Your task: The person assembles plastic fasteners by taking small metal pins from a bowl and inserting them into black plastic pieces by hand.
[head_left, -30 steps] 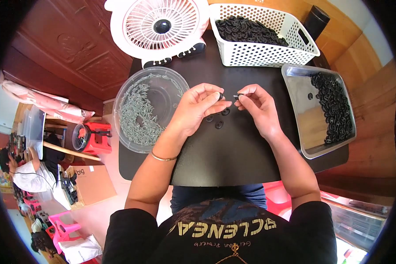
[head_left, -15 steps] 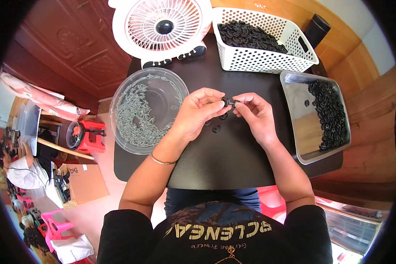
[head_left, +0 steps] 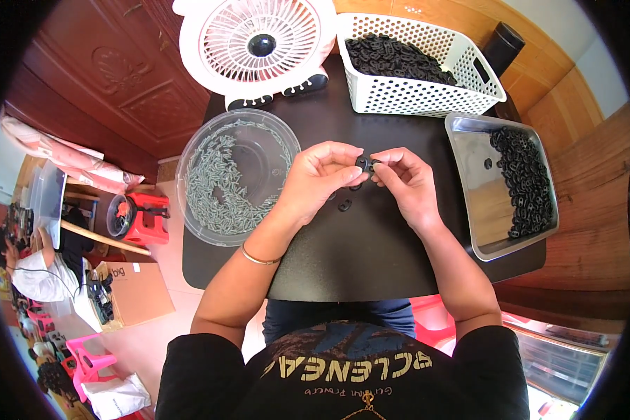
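Note:
Above the middle of the table, my left hand (head_left: 320,178) pinches a small black plastic piece (head_left: 362,163) between thumb and fingertips. My right hand (head_left: 409,183) has its thumb and fingers closed at the right end of the same small black parts, touching them. Fingertips hide much of this, so how the parts join is too small to tell. Below my hands, a loose black piece (head_left: 344,205) lies on the dark table (head_left: 357,262), with others partly hidden by my left fingers. At left, a clear round tub (head_left: 189,222) holds many greyish screws.
A steel tray (head_left: 479,203) with black oval two-holed pieces stands at right. Behind are a white perforated basket (head_left: 416,100) heaped with black pieces, a dark cylinder (head_left: 504,49) and a white fan (head_left: 262,45). Far left, a person (head_left: 38,273) sits near a cardboard box (head_left: 138,294).
My hands have drawn slightly closer together. The gap between the small black parts has closed, and the piece in my left fingers has turned to show its flat side.

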### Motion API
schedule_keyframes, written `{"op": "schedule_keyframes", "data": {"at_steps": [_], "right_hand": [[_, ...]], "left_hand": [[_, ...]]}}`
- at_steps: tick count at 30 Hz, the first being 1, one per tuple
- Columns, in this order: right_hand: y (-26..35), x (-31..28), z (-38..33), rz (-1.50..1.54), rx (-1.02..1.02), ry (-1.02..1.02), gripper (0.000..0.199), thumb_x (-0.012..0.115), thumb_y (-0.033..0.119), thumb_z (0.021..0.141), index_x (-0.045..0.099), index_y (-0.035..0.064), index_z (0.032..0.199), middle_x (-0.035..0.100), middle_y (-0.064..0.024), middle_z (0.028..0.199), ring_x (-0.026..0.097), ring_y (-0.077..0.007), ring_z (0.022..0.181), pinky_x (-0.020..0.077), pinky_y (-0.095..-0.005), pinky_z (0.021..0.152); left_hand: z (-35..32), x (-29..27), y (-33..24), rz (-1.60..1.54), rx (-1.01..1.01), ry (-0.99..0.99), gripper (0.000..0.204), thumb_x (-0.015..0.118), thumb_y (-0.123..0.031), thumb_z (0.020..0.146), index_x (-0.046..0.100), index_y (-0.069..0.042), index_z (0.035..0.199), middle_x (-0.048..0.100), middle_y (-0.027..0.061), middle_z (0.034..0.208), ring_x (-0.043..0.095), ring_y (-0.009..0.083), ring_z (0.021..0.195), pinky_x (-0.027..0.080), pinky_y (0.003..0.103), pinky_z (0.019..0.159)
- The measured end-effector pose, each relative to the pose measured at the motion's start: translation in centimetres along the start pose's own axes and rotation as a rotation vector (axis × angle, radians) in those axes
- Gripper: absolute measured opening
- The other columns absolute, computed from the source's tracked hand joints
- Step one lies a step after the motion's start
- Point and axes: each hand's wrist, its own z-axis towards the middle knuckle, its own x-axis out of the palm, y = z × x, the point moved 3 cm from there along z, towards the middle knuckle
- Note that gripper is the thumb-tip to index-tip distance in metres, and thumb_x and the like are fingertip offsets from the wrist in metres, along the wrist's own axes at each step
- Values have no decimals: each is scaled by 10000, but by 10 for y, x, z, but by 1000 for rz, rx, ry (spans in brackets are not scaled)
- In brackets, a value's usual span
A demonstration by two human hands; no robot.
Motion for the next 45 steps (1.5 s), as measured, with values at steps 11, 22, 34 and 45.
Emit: {"op": "schedule_keyframes", "data": {"at_steps": [11,22,34,45], "right_hand": [[3,4,-1,-4,5,16,108,549,0,832,572,6,937,592,-31,883,563,-71,778,476,-209,704],[1,4,-1,22,-5,6,92,552,2,831,576,7,919,597,-27,868,562,-65,769,477,-201,695],[-2,4,-2,34,-17,-11,100,565,-1,821,581,16,919,601,-23,846,561,-55,735,473,-196,645],[-3,2,-2,43,-7,-11,101,583,3,810,581,19,910,597,-19,823,557,-51,704,463,-191,621]], "left_hand": [[2,-6,6,10,47,36,184,616,28,768,601,24,951,592,83,977,579,123,874,467,243,787],[1,-4,5,1,7,32,243,591,77,750,568,9,982,593,68,973,569,115,881,461,246,799],[0,0,7,18,37,20,214,621,53,748,581,2,952,603,61,898,577,117,840,478,245,769],[0,-1,7,15,24,-11,192,616,-7,784,575,12,971,608,79,882,592,130,787,499,260,734]]}}
